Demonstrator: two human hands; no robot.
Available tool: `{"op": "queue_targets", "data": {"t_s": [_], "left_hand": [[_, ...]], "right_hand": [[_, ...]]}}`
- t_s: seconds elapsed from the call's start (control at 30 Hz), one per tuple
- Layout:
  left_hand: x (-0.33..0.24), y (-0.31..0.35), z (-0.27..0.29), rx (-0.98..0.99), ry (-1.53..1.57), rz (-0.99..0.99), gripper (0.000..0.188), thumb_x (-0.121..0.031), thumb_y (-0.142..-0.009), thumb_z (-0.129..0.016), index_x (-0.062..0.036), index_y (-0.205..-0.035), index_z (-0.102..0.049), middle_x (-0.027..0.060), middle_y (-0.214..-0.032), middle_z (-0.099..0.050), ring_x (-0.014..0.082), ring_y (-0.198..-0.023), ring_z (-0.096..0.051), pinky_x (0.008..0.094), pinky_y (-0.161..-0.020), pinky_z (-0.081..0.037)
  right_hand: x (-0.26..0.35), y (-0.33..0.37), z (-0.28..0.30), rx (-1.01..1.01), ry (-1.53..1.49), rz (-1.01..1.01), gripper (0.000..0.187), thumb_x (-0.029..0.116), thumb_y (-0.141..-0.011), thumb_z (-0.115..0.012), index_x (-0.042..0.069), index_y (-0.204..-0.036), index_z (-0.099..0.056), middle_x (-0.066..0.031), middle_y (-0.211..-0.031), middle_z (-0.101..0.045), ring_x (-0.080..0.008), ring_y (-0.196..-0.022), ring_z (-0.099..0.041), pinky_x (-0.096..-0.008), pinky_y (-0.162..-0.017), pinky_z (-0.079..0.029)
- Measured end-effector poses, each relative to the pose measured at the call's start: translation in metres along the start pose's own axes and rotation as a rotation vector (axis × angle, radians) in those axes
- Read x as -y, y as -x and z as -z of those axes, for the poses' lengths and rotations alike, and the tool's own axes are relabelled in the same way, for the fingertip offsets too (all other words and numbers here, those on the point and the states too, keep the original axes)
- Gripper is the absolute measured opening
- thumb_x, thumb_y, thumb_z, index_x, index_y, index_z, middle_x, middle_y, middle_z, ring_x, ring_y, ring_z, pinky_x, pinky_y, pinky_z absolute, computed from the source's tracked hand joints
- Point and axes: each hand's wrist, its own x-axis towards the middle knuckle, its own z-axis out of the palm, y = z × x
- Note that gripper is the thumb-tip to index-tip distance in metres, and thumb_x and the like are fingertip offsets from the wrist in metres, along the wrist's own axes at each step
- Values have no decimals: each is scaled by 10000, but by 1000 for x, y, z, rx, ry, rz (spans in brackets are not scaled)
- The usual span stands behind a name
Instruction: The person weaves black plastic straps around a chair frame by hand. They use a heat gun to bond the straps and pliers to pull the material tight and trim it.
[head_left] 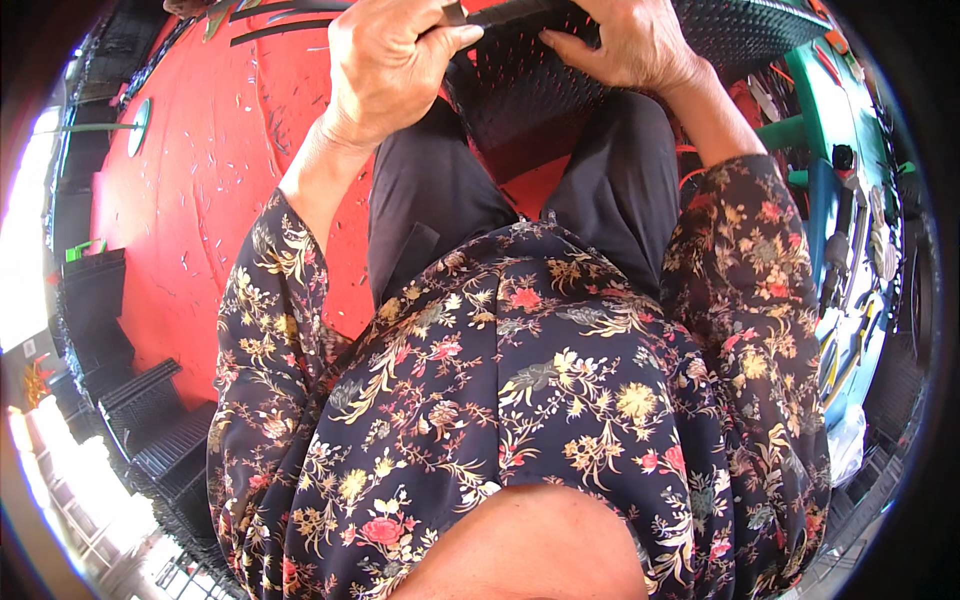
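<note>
Black perforated plastic panel [560, 80], left hand [385, 65] and right hand [625, 40] grips clenched on its edge

The blouse [540, 400] is dark navy with red, yellow and cream flowers. The trousers [420, 200] are plain dark grey. The floor [200, 150] is red. The far crate [600, 70] is black mesh; the right bench [850, 110] is turquoise.
</note>
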Motion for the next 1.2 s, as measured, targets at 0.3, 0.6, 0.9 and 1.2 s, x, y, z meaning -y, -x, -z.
{"op": "queue_targets", "data": {"t_s": [0.3, 0.6, 0.9, 1.2], "left_hand": [[-1, -31, 4, 135, 255, 369, 81, 32, -763, -650, -15, -754, -584, 20, -661, -596, 82, -550, -571, 222, -501, -443], [17, -34, 15, 140, 251, 360, 61, 9, -770, -665, -23, -739, -622, 6, -658, -604, 67, -602, -564, 228, -542, -440], [73, -39, 32, 131, 126, 283, 26, -40, -849, -636, -30, -869, -650, -23, -775, -622, 39, -696, -531, 204, -643, -420], [107, 8, 74, 140, 129, 417, 23, -34, -863, -621, -21, -849, -633, -34, -800, -599, 31, -718, -507, 186, -657, -410]], "right_hand": [[-27, -5, 1, 2, -12, -23, 421, 220, -629, -740, 63, -986, -581, -110, -868, -611, -323, -868, -608, -424, -755, -471], [-5, 65, 11, -409, 268, -313, 264, 48, -778, -723, 33, -1033, -657, -121, -984, -654, -293, -924, -649, -332, -803, -514], [31, 232, 91, -170, 461, -988, 361, 148, -765, -708, 80, -1105, -606, -116, -950, -636, -299, -914, -624, -402, -795, -512], [-46, 284, 151, 272, 737, -1791, 1069, 599, -658, -750, -33, -1421, -348, -239, -1358, -503, -350, -1236, -519, -406, -1016, -432]]}}
